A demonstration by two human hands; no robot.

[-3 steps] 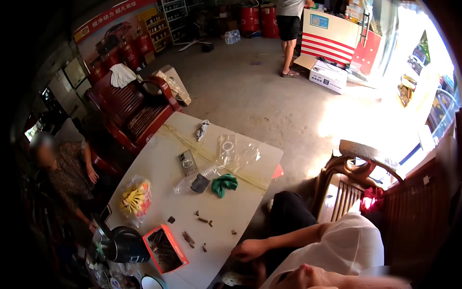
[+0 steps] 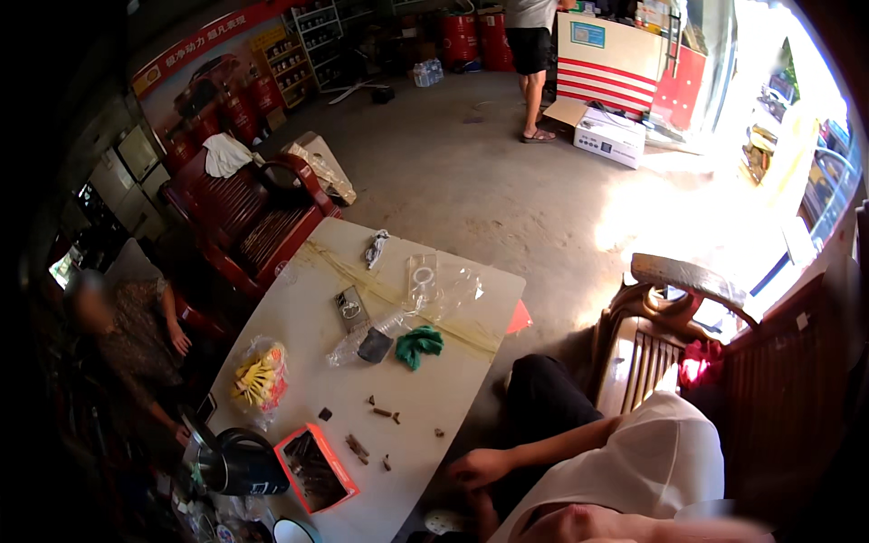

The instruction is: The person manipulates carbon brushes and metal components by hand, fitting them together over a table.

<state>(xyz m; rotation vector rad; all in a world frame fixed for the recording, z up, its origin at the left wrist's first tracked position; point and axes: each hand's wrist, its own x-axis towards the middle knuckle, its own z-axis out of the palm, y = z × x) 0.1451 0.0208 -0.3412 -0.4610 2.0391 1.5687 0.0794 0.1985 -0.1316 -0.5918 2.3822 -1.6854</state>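
Observation:
My right hand [image 2: 480, 467] rests low in front of my lap, just off the table's near right edge. Its fingers look curled downward, and whatever they may hold is hidden. Below it a strip of skin, likely my left hand [image 2: 487, 514], shows in shadow with its fingers out of sight. Closest on the white table [image 2: 299, 362] are small brown pieces, among them a short stick [image 2: 385, 413] and a little lump [image 2: 440, 433]. Farther left stands an open orange-red box [image 2: 339, 466] with dark pieces inside. A crumpled green cloth [image 2: 419, 347] lies beyond them.
A black kettle [image 2: 243, 463] and bagged bananas [image 2: 257, 380] stand along the table's left side, near a seated person [image 2: 136, 335]. Clear plastic packaging [image 2: 457, 294] lies farther up. Wooden seating [image 2: 634, 357] is at right. Another person [image 2: 529, 59] stands near the counter [image 2: 606, 68].
The whole view has shifted slightly, and my right hand appears a little farther right in the picture. The things on the table keep their places relative to each other.

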